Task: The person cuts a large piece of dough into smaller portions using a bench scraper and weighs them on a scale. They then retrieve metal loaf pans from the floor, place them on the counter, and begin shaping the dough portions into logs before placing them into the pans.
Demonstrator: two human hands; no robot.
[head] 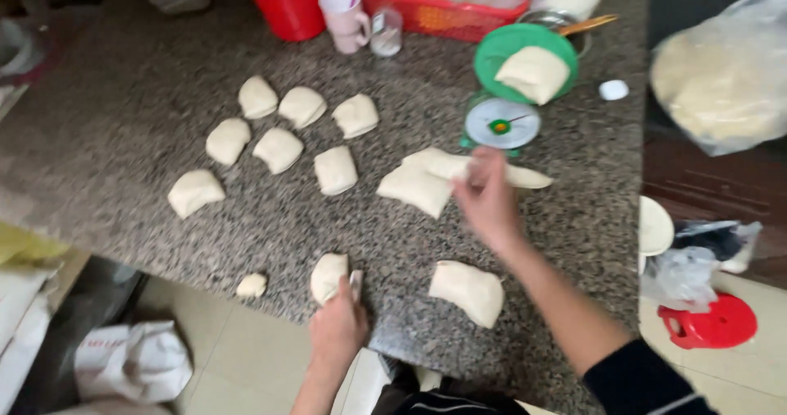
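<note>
My left hand [338, 326] rests at the near edge of the speckled granite counter [123, 128], gripping a small scraper blade [356, 284] pressed against a dough piece [327, 276]. My right hand [485, 195] reaches forward and pinches the large flat dough mass [426, 181] lying in front of the green kitchen scale [504, 116]. A dough portion [533, 74] sits on the scale's pan. Several cut dough pieces [279, 149] lie in rows on the left half of the counter. Another chunk [467, 291] lies near my right forearm.
A red bucket [284, 1], pink cup [344, 15], small clear jar [385, 31] and red basket [443, 18] line the far edge. A plastic bag of flour [721, 75] sits at right. A red stool [711, 323] and white sack [131, 359] stand on the floor.
</note>
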